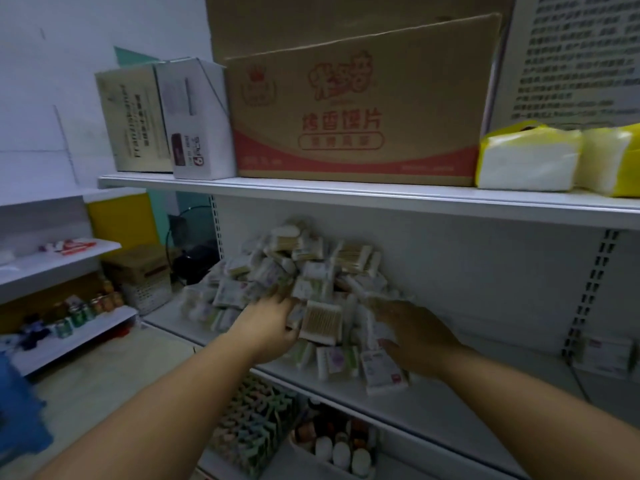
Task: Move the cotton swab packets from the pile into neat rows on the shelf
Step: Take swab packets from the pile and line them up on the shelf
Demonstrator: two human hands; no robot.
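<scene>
Cotton swab packets [298, 271] lie heaped on our white shelf [467, 403]. Our left hand [266, 327] grips one packet [320, 322] at the pile's front; our right hand [415, 336] rests open on others.

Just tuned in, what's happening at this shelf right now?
A person is sorting a heap of cotton swab packets on the middle shelf. The left hand is gripping one packet at the front of the pile, while the right hand rests on packets beside it. No neat rows are formed yet; the shelf space to the right is mostly bare.
</scene>
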